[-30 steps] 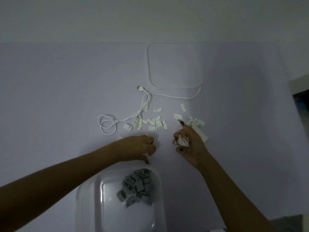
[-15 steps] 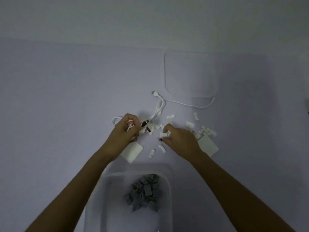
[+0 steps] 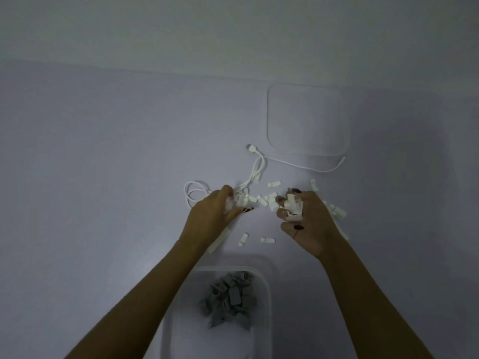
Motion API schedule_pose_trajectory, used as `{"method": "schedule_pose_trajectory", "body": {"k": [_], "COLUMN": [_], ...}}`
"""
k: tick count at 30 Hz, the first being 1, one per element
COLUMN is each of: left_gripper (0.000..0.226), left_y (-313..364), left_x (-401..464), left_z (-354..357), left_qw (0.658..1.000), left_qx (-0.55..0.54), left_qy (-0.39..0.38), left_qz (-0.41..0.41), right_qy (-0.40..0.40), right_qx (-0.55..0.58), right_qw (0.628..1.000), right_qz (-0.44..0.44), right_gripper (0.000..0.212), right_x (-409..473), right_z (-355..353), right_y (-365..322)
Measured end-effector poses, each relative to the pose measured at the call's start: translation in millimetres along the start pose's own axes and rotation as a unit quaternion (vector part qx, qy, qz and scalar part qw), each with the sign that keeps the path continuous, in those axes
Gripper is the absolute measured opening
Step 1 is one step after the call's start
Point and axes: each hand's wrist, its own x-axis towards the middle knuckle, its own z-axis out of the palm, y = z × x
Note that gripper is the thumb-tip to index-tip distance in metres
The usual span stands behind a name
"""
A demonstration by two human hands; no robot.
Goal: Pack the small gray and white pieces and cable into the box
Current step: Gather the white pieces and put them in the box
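A clear plastic box (image 3: 267,288) sits at the near edge with a heap of gray pieces (image 3: 230,297) inside. Small white pieces (image 3: 261,199) lie scattered on the lilac surface beyond it, and two more white pieces (image 3: 267,240) lie closer to the box. My right hand (image 3: 307,221) is curled around a bunch of white pieces. My left hand (image 3: 212,216) pinches white pieces at the pile's left end. A white cable (image 3: 255,172) loops behind my left hand and runs off to the right.
The box's clear lid (image 3: 307,120) lies flat at the back right, with the cable's end curving along its near edge. A flat white card (image 3: 219,240) sticks out under my left hand, another under my right wrist. A pale wall rises behind the surface.
Both hands have closed in on the white pile. My right hand now holds a bigger bunch of white pieces, and my left hand has shifted to the pile's left end.
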Motion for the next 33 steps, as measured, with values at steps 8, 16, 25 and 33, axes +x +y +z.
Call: {"method": "schedule_pose_trajectory", "body": {"k": [8, 16, 25, 33], "left_gripper": [0.037, 0.021, 0.032, 0.043], "left_y": [14.8, 7.8, -20.0, -16.7], "left_x": [12.3, 6.0, -10.2, 3.4], "left_z": [25.5, 13.8, -5.0, -2.3], "left_qw": [0.996, 0.998, 0.997, 0.996], "left_qx": [0.08, 0.01, 0.019, 0.031], "left_qy": [0.023, 0.058, -0.073, -0.07], "left_qz": [-0.004, -0.011, 0.032, 0.043], "right_qy": [-0.003, 0.189, 0.163, 0.163], "right_qx": [0.047, -0.382, -0.798, -0.796], "right_qw": [0.999, 0.899, 0.559, 0.564], "right_qz": [0.002, -0.1, -0.152, -0.147], "right_gripper": [0.018, 0.016, 0.04, 0.032], "right_x": [-7.0, 29.1, 68.0, 78.3], "right_z": [-6.1, 15.7, 28.0, 34.6], "right_y": [16.7, -11.4, -8.6, -13.8]}}
